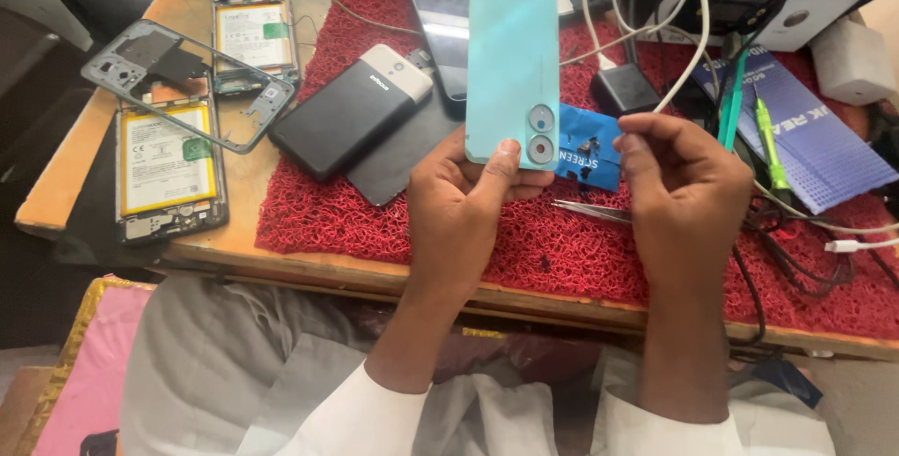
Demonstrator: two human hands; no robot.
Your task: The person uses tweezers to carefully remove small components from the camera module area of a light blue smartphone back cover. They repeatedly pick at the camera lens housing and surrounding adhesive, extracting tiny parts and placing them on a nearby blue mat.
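Phone: a light blue phone (511, 53), back cover outward and camera rings at the lower end, held upright over the red mat (562, 241).
Progress: by my judgement the cover is still seated and closed (no gap shows); opening appears yet to be done.
Left hand (464, 203): fingers curled round the phone's lower end, thumb pressed beside the camera rings.
Right hand (684, 189): fingertips pinching a small blue packet (588, 154), just beside the phone.
Nearby: tweezers (592, 212) lying on the mat; opened phones (169, 170) on the table's left.
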